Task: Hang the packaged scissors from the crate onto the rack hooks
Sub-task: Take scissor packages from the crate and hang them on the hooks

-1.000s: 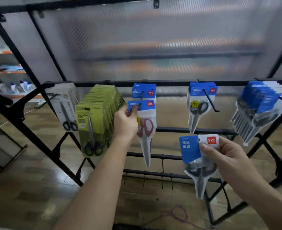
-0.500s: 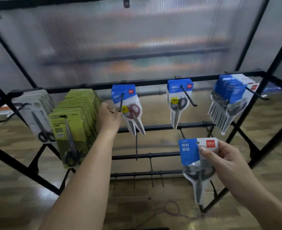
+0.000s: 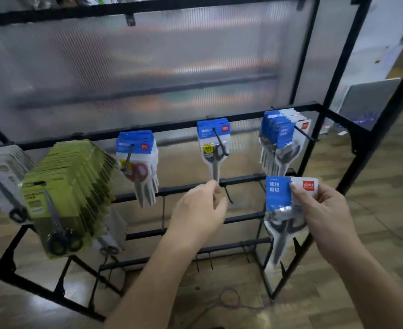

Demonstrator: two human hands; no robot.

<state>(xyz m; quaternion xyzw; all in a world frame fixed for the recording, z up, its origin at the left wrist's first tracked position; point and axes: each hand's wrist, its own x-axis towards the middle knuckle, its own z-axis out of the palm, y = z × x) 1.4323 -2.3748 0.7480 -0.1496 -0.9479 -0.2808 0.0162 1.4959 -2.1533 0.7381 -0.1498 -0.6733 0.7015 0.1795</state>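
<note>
The left hand (image 3: 199, 211) has left the red-handled pack (image 3: 137, 167), now hanging on the rack (image 3: 333, 74), and moved right to a bare hook (image 3: 227, 195). Its fingers are loosely curled; I cannot tell whether they grip the hook. The right hand (image 3: 323, 210) pinches the card of a blue pack (image 3: 278, 195), held in the air before the rack's right side.

Soft, even light is diffused through the ribbed translucent panel (image 3: 148, 67); motion blur is smeared over everything, and the rack bars (image 3: 176, 126) are skewed toward the edges.
</note>
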